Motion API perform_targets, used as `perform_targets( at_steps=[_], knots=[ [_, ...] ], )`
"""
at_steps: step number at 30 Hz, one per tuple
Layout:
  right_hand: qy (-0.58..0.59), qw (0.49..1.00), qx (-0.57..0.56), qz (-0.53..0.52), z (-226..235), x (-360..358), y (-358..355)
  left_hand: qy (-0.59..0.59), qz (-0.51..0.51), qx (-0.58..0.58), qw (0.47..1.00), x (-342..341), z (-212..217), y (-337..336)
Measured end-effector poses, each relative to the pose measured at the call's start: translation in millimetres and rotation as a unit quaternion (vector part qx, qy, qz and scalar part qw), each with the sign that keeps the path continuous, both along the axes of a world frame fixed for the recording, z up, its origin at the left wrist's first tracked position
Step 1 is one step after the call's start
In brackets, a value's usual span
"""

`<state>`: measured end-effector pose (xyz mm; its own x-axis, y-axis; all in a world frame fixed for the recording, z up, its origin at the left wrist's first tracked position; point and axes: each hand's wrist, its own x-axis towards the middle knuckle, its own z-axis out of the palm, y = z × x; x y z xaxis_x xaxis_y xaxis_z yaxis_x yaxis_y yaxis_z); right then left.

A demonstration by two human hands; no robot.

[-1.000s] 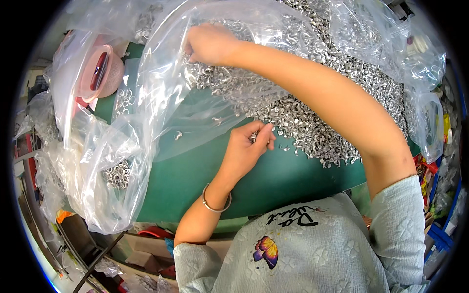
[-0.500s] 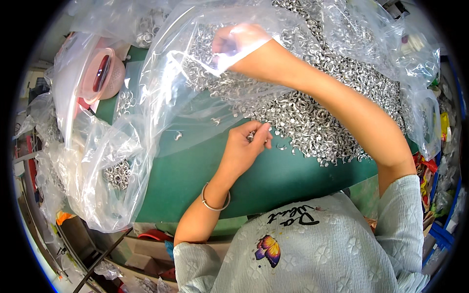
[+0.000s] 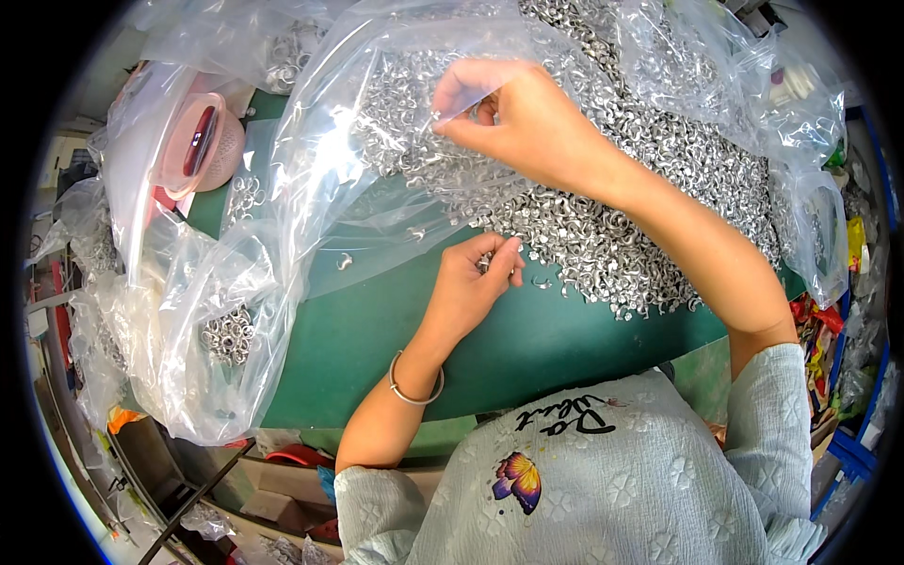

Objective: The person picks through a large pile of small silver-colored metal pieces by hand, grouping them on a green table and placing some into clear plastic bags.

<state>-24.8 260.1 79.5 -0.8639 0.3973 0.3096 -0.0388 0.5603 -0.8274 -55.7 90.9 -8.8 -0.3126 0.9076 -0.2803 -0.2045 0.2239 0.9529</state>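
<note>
Near the middle of the green surface (image 3: 395, 339), the left hand (image 3: 471, 287) has its fingers clenched on small metal rings (image 3: 483, 266) beside the heap of rings (image 3: 612, 235). The right hand (image 3: 527, 118) pinches a ring at the clear plastic bag (image 3: 320, 160). The rings look light, stiff and slippery, best pinched by the rim.

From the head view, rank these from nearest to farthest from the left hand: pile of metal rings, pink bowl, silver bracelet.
Measured from the left hand:
1. Pile of metal rings, touching the fingertips, just to the right.
2. Silver bracelet, on that same wrist, just below.
3. Pink bowl, far off at the upper left, under clear plastic.
</note>
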Motion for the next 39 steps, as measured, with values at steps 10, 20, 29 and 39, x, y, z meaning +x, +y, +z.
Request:
perform_targets(
  at_steps=[10,20,29,39],
  knots=[
    [-0.011,0.979,0.193,-0.07,-12.9,-58.1,17.9,0.021,-0.004,0.007,1.0,0.2,2.7,0.5],
    [0.033,0.948,0.315,0.033,3.9,-136.7,69.7,0.021,-0.015,0.017,1.0,-0.3,1.2,2.3],
    [-0.182,0.974,0.109,0.074,50.8,-54.3,17.4,-0.165,-0.083,-0.016,0.983,-8.9,7.7,-1.8],
    [-0.069,0.974,-0.194,0.096,27.3,85.5,-16.6,-0.689,0.117,0.135,0.703,22.8,53.1,-19.9]
  ],
)
